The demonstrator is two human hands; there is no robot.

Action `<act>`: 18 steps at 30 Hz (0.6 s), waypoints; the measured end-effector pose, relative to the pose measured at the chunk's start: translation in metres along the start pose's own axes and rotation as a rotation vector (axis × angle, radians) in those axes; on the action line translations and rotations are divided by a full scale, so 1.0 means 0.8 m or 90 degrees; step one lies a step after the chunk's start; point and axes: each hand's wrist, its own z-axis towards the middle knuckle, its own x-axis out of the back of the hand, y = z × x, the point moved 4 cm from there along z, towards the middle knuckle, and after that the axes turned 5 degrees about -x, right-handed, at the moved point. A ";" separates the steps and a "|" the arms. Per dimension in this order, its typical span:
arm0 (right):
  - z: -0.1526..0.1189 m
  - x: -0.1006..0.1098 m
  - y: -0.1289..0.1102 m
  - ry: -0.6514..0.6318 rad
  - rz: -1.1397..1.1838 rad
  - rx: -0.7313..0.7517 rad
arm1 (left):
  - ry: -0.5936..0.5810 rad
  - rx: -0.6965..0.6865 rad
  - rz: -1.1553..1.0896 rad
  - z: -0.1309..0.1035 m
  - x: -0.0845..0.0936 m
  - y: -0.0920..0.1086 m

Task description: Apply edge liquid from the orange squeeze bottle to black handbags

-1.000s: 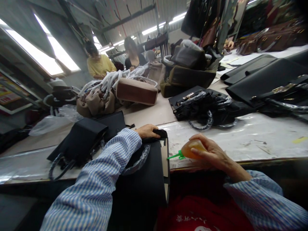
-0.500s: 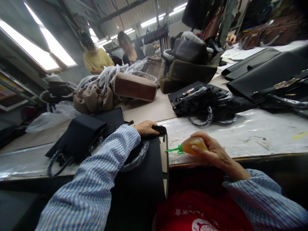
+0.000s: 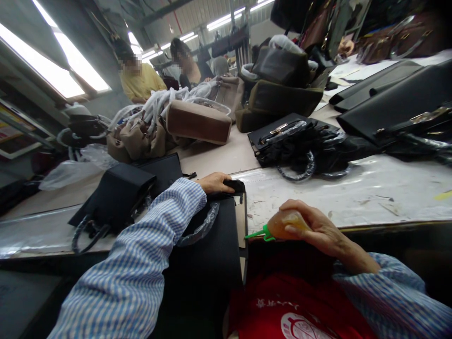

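A black handbag (image 3: 208,256) lies at the table's front edge, partly overhanging it, with its wrapped handle (image 3: 203,226) on top. Along its right side runs an edge with a beige strip (image 3: 240,221) showing. My left hand (image 3: 217,182) is closed on the black material at the bag's far corner, thumb on top. Gripped in my right hand (image 3: 314,226) is a squeeze bottle (image 3: 285,224) of amber liquid, probably glue. Its green nozzle points left, and the tip is at the bag's right edge, by the beige strip; whether it touches cannot be made out.
More black bags (image 3: 113,197) lie left of my sleeve. Taupe bags (image 3: 197,121) with white-wrapped handles and dark olive bags (image 3: 278,101) are piled behind. Black bags (image 3: 300,141) lie to the right on the plastic-covered table (image 3: 374,197). Two people stand beyond.
My right hand has moved the bottle towards me, so its nozzle tip sits lower along the bag's edge. My left hand keeps its hold on the far corner.
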 end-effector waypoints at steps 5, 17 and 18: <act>-0.010 -0.004 -0.008 0.005 0.010 0.006 | 0.005 0.003 -0.009 0.000 -0.001 0.000; -0.014 -0.007 -0.002 0.058 0.008 0.005 | 0.006 -0.002 -0.020 -0.002 -0.001 0.001; -0.016 -0.008 -0.001 0.039 0.005 0.010 | 0.006 -0.001 -0.021 -0.002 -0.001 0.001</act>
